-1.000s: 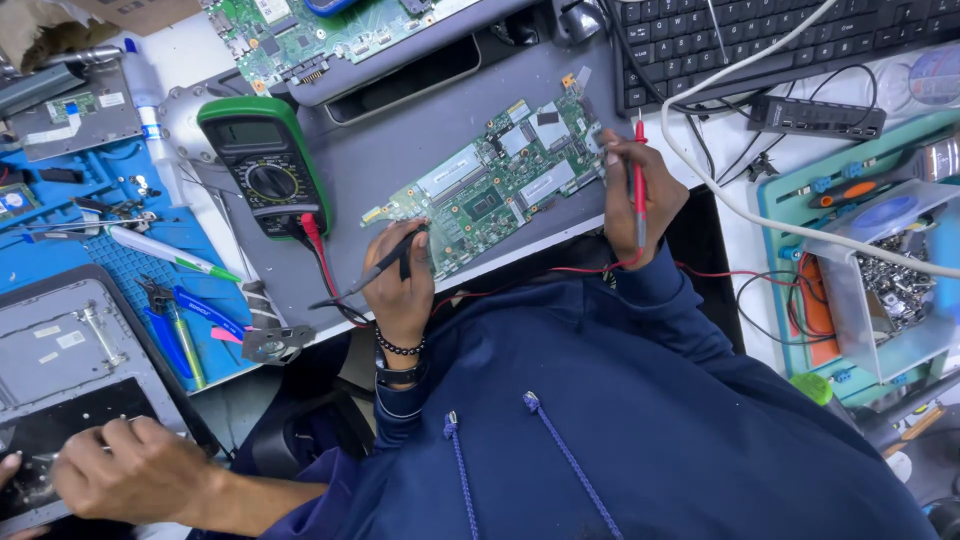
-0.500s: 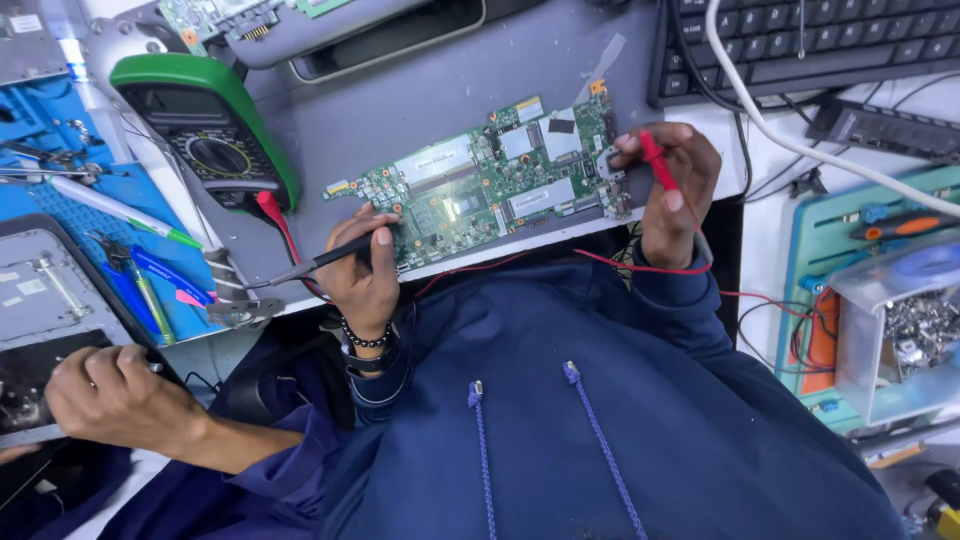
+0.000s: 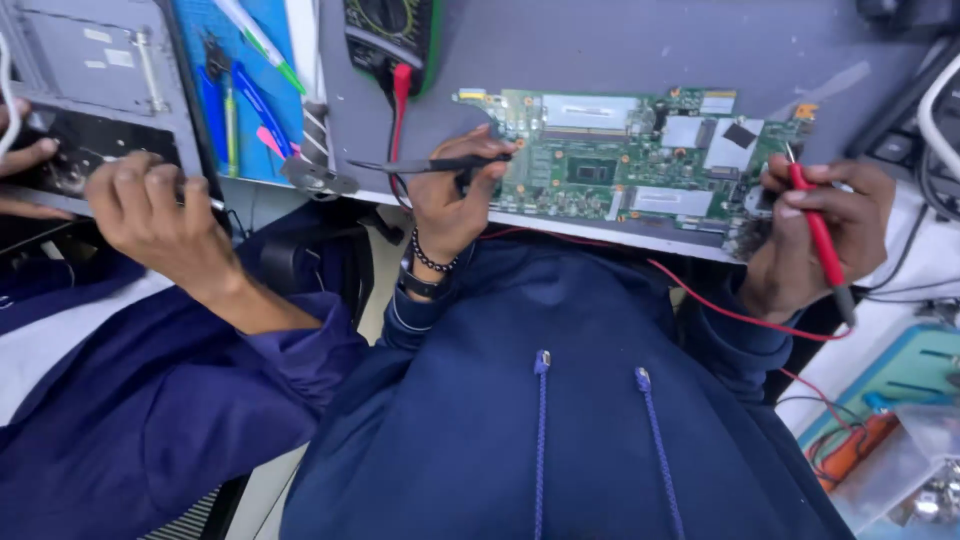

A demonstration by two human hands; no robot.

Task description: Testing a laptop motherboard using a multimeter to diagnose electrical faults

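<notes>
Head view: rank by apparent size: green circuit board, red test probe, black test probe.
1. green circuit board, clearly largest.
2./3. red test probe in right hand and black test probe in left hand: similar length, unranked.

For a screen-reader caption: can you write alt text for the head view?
Left hand holds a black probe and right hand a red probe on a green circuit board, multimeter behind; a co-worker's hand works alongside.
</notes>
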